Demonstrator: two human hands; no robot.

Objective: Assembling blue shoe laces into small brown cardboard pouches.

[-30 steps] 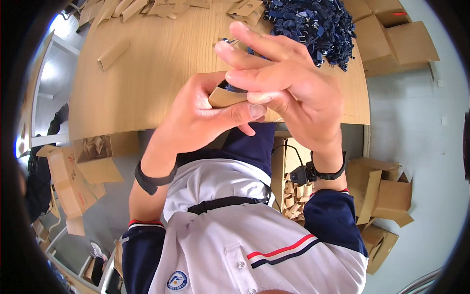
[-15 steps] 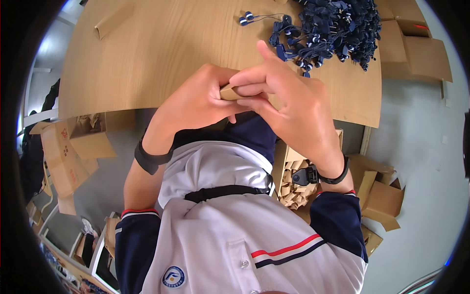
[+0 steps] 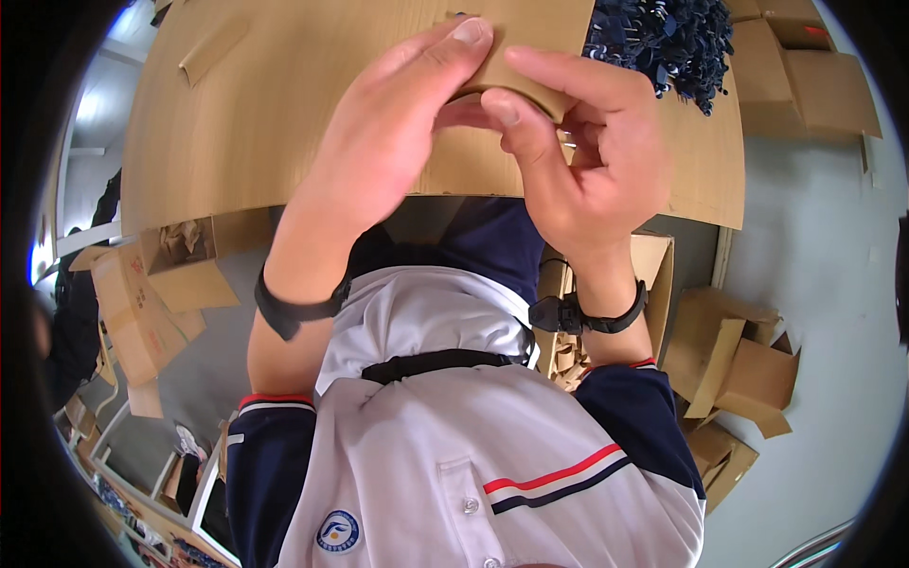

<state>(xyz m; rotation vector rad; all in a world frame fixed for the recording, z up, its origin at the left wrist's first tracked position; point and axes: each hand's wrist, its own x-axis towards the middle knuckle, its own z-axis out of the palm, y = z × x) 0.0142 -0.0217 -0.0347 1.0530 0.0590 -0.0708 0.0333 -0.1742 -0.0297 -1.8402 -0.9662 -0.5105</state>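
Both my hands hold a small brown cardboard box [image 3: 544,43] above the wooden table. Its broad face shows, and the near edge bows into a curved opening. My left hand [image 3: 393,123] grips its left side, thumb lying along the face and the other fingers hidden beneath. On the right side, my right hand [image 3: 606,142] has its index finger on the face and its thumb at the bowed edge, with the remaining fingers curled. Behind the box and my right hand lies a heap of dark blue corded earphones [image 3: 668,47], partly covered from view.
A folded cardboard piece [image 3: 213,47] lies at the table's [image 3: 237,133] far left. Open cartons stand on the floor at left [image 3: 142,308] and right [image 3: 748,379]. Another carton [image 3: 658,260] with brown cardboard pieces is below the table edge, beside my right forearm.
Both hands have moved farther up over the table with the box. It has turned from a narrow edge view to its broad face and now hides part of the earphone heap.
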